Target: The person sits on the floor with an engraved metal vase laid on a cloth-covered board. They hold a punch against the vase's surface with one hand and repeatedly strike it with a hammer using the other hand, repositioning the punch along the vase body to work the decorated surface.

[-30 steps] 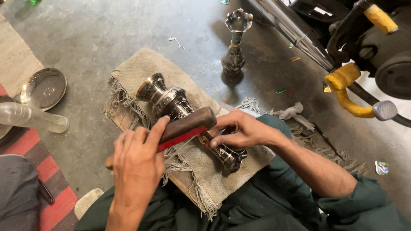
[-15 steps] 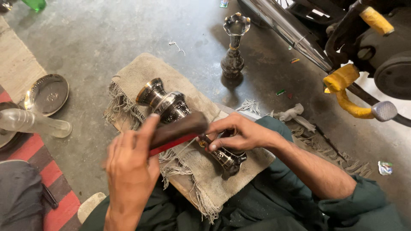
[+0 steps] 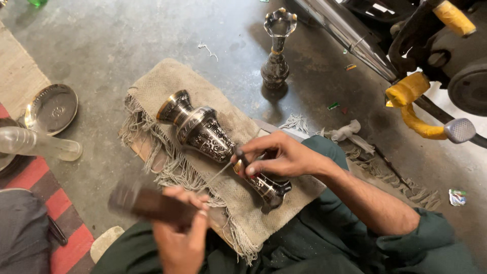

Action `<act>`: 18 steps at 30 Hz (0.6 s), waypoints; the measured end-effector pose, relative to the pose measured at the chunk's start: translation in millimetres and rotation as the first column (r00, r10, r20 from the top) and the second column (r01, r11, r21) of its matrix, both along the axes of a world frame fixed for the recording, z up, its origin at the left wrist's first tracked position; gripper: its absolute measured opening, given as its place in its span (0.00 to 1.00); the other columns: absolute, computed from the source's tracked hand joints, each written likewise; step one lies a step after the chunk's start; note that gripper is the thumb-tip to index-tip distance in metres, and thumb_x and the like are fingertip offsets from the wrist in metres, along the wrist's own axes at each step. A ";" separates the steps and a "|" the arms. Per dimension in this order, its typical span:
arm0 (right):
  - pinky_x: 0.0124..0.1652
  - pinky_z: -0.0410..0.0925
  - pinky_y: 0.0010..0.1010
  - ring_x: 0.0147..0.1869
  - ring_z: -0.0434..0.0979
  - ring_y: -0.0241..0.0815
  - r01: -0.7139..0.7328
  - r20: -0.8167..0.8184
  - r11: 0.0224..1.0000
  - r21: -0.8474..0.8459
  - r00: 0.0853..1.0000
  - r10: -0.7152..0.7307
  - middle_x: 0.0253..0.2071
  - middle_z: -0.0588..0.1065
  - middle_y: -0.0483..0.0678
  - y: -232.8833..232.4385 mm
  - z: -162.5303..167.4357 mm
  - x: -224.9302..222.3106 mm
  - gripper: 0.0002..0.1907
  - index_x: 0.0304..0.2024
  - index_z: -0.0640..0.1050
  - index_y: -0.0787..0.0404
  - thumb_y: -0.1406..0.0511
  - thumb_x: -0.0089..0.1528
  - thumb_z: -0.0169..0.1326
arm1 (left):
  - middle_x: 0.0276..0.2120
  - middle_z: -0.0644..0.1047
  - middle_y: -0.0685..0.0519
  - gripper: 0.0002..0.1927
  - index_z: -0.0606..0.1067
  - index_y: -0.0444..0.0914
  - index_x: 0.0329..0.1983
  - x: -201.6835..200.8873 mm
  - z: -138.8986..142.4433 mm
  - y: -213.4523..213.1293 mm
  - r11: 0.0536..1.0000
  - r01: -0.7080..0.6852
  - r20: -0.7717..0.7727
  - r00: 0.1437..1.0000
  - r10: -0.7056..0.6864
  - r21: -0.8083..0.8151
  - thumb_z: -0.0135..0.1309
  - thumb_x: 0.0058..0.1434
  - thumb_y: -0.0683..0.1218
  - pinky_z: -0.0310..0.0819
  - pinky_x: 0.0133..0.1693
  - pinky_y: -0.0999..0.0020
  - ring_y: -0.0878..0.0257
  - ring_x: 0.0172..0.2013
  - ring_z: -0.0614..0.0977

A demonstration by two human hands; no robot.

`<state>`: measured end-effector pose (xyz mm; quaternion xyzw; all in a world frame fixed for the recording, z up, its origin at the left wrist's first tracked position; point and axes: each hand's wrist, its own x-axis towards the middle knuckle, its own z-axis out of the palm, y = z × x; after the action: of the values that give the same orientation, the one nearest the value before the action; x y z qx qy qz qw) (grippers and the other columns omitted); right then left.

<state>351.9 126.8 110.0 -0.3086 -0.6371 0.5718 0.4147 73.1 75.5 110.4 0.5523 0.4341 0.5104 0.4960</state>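
The engraved metal vase [image 3: 210, 139] lies on its side across the burlap-covered board. A thin chisel [image 3: 228, 165] touches its waist. The wooden mallet [image 3: 152, 204] is blurred.

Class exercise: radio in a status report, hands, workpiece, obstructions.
Left hand grips blurred wooden mallet. Right hand pins thin chisel on engraved metal vase. Nothing obstructing.

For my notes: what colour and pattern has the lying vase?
Dark vase, silver engraved scrollwork; head view.

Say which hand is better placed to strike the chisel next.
Left. The left hand holds the wooden mallet raised beside the cloth, free to swing. The right hand is busy pinning the chisel against the vase.
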 end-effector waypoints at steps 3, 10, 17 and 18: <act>0.46 0.76 0.28 0.45 0.85 0.33 -0.031 0.129 0.987 0.156 0.992 0.011 0.42 0.85 0.48 3.6 10.8 -1.4 0.19 0.56 0.80 0.64 0.68 0.62 0.64 | 0.39 0.73 0.49 0.26 0.61 0.34 0.59 3.3 -31.1 -11.6 0.998 -0.025 0.083 0.996 0.020 0.061 0.49 0.58 0.27 0.76 0.61 0.54 0.61 0.41 0.80; 0.47 0.79 0.32 0.48 0.86 0.38 -0.020 -0.037 0.999 0.027 0.999 0.021 0.44 0.83 0.52 5.5 2.1 1.7 0.18 0.55 0.79 0.65 0.68 0.63 0.63 | 0.38 0.74 0.49 0.25 0.62 0.33 0.58 -14.4 -50.3 -24.6 0.989 -0.036 0.045 0.998 0.043 -0.141 0.51 0.58 0.29 0.75 0.42 0.68 0.64 0.37 0.79; 0.47 0.79 0.35 0.49 0.84 0.45 0.183 -0.239 0.971 -0.157 0.946 -0.217 0.46 0.82 0.56 -4.4 -29.9 39.8 0.10 0.51 0.75 0.70 0.74 0.67 0.57 | 0.25 0.84 0.50 0.31 0.76 0.39 0.55 -78.3 -79.5 -48.6 0.949 -0.064 -0.634 0.758 -0.155 -0.309 0.67 0.45 0.45 0.78 0.36 0.68 0.63 0.30 0.88; 0.47 0.79 0.35 0.49 0.85 0.45 0.195 -0.233 0.963 -0.187 0.943 -0.237 0.45 0.82 0.56 -5.3 -32.6 43.2 0.11 0.51 0.75 0.70 0.74 0.66 0.57 | 0.26 0.84 0.50 0.32 0.77 0.42 0.54 -80.6 -83.4 -49.6 0.944 -0.038 -0.652 0.732 -0.197 -0.328 0.71 0.43 0.47 0.79 0.39 0.66 0.62 0.30 0.89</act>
<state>395.2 121.6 77.4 -0.3338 -0.4926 0.6072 0.5265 -7.5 25.9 27.1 0.6304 0.6367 0.1752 0.4081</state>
